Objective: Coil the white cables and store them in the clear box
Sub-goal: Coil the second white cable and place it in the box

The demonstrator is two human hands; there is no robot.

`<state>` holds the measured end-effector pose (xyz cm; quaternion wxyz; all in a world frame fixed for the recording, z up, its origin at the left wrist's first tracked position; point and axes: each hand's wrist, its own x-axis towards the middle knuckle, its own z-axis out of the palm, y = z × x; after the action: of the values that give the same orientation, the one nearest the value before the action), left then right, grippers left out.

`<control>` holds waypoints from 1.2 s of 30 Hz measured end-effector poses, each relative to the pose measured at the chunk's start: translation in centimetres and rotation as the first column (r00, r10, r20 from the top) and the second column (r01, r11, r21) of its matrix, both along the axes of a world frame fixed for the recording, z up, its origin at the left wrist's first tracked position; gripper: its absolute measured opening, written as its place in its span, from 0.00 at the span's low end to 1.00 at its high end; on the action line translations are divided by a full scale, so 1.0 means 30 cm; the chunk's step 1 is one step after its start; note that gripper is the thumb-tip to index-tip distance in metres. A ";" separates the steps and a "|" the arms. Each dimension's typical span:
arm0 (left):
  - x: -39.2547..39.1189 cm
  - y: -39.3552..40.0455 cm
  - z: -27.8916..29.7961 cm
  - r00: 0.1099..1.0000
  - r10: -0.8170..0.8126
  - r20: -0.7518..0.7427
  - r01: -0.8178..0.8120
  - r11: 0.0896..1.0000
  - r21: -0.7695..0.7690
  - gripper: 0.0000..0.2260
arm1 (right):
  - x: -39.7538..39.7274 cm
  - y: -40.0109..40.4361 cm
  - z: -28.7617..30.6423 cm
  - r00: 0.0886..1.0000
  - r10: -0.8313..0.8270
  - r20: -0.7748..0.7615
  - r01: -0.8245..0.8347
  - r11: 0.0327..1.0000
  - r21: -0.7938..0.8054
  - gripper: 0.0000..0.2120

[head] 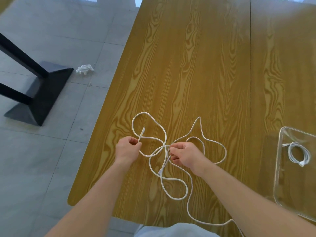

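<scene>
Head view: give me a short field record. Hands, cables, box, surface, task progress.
left hand: pinches the loose cable near its plug end
right hand: grips the same cable where strands cross
loose cable: uncoiled, sprawled in loops on the table, one stretch running off the near edge
coiled cable: lies inside the clear box
clear box: on the table at the right, open top
floor: crumpled white scrap beside a black table base
progress: one cable stored, one not yet coiled

A wood-grain desk [213, 65] is filling most of the view. A crumpled white scrap [85, 69] is lying on the grey tiled floor [51, 40], just beside a black stand base [39, 96].
</scene>
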<state>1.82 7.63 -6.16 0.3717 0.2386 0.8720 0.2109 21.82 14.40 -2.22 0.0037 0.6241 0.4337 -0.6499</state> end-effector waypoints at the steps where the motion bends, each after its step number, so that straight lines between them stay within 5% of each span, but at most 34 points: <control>1: 0.002 -0.007 0.011 0.999 0.009 0.037 -0.010 1.000 0.026 0.03 | -0.009 0.006 -0.008 1.000 0.005 0.016 -0.005 1.000 0.003 0.08; 5: 0.027 -0.038 0.088 0.931 0.066 0.358 -0.132 0.978 0.162 0.03 | -0.051 0.024 -0.030 1.000 -0.021 0.006 0.021 1.000 -0.017 0.10; 8: 0.039 -0.062 0.143 0.851 0.050 0.523 -0.194 0.955 0.223 0.06 | -0.067 0.023 -0.044 0.985 0.125 0.116 -0.146 0.972 0.186 0.14; 13: 0.064 -0.061 0.228 0.697 0.057 0.715 -0.364 0.887 0.283 0.05 | -0.082 -0.005 -0.041 0.760 0.555 0.338 -0.649 0.614 0.450 0.21; 18: 0.057 -0.015 0.307 0.499 0.106 0.860 -0.565 0.793 0.230 0.06 | -0.068 -0.021 -0.007 0.703 0.616 0.355 -0.693 0.482 0.537 0.11; 20: 0.046 0.000 0.323 0.501 0.143 0.854 -0.604 0.764 0.226 0.05 | -0.047 -0.021 0.016 0.722 0.605 0.337 -0.658 0.449 0.605 0.10; 25: 0.036 0.020 0.314 0.671 0.269 0.691 -0.577 0.775 0.257 0.05 | -0.002 -0.014 0.115 0.756 0.611 0.235 -0.555 0.409 0.724 0.08; 32: 0.061 0.030 0.335 0.588 0.256 0.767 -0.573 0.801 0.172 0.08 | 0.016 -0.002 0.336 0.800 0.598 0.040 -0.405 0.490 0.772 0.07; 36: 0.081 0.014 0.371 0.642 0.142 0.753 -0.467 0.852 0.237 0.15 | 0.012 0.010 0.434 0.837 0.545 -0.046 -0.293 0.518 0.803 0.07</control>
<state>4.26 8.05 4.97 0.5777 0.0564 0.6220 0.5255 22.18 14.71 10.81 -0.1679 0.3357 0.8020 -0.4647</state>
